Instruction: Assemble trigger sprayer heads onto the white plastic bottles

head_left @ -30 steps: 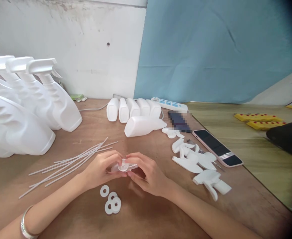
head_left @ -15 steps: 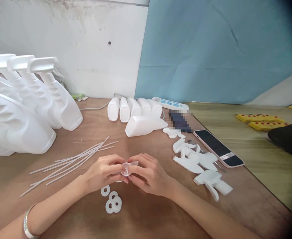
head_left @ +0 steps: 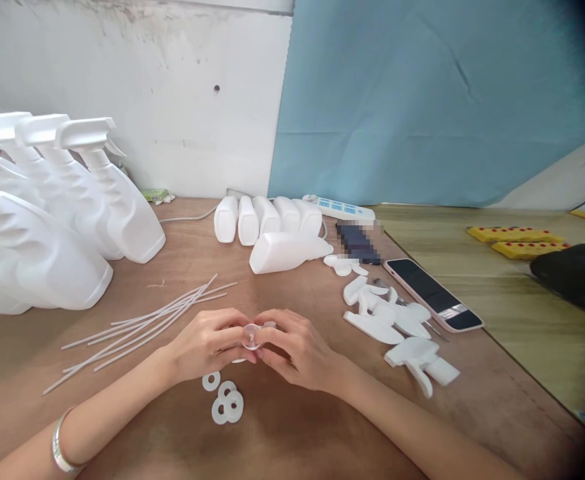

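Observation:
Between my two hands is a small clear plastic part with a round rim (head_left: 251,337), partly covered by the fingers. My left hand (head_left: 216,340) is closed on its left side, and my right hand (head_left: 292,343) pinches it from the right. Just below my left hand lie several flat white ring washers (head_left: 233,407), some overlapping. Thin white dip tubes (head_left: 157,323) are spread in a loose bundle to the left. White trigger sprayer heads (head_left: 422,360) lie in a group to the right of my right hand.
Assembled white spray bottles (head_left: 127,213) stand at the left. Bottles without heads (head_left: 287,252) lie at the back, near a power strip (head_left: 345,210). A pink-edged phone (head_left: 435,297) and a dark, partly blurred-out object (head_left: 357,243) lie near the brown table's (head_left: 292,447) right edge.
The view has shifted slightly. Both hands stay together around the clear part, with only small finger movement.

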The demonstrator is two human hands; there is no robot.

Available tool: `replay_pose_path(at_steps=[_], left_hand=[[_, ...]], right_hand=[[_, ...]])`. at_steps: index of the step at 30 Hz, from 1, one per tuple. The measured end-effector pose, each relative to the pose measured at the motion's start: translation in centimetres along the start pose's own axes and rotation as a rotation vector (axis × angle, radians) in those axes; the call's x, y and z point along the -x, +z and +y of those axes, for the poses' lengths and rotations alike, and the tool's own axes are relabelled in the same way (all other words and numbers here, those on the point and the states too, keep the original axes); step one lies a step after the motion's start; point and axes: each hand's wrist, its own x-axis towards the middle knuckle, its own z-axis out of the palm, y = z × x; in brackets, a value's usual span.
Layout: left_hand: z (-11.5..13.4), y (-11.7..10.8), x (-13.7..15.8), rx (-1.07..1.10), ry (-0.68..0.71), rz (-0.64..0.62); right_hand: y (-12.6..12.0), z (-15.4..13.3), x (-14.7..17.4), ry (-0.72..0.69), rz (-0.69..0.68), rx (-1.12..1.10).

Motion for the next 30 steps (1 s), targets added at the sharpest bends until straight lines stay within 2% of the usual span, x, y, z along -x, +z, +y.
replay_pose_path(at_steps=[4,6,11,15,18,22,24,28,30], left_hand=[[0.0,-0.3,-0.1,0.032,-0.107,-0.006],[-0.1,-0.3,0.0,-0.009,-0.105,-0.029],[0.2,-0.2,-0.3,-0.140,-0.049,-0.061],[0.9,-1.4,-1.0,-0.081,-0.090,-0.109],[1.1,-3.8,-0.3,-0.121,-0.311,-0.158],[0.8,-7.1,3.6,-0.537,-0.706,-0.283],[0.7,-8.2,6.0,-0.630,-0.861,-0.342],[0.9,-8.9,8.8,-0.541,-0.955,-0.397],[1.0,-8.8,9.1,-0.428,-0.917,-0.334]], right_hand=[[0.6,0.0,0.1,0.057,0.122,-0.124],[0.7,0.0,0.1,0.089,0.145,-0.147],[0.6,-0.1,0.0,0.068,0.099,-0.142],[0.5,-0.2,0.0,0.075,0.055,-0.137],[0.5,-0.3,-0.1,0.103,0.056,-0.119],[0.4,-0.2,-0.1,0.088,0.052,-0.105],[0.4,-0.2,-0.1,0.083,0.054,-0.101],[0.5,-0.3,-0.2,0.085,0.064,-0.101],[0.5,-0.4,-0.2,0.088,0.060,-0.106]])
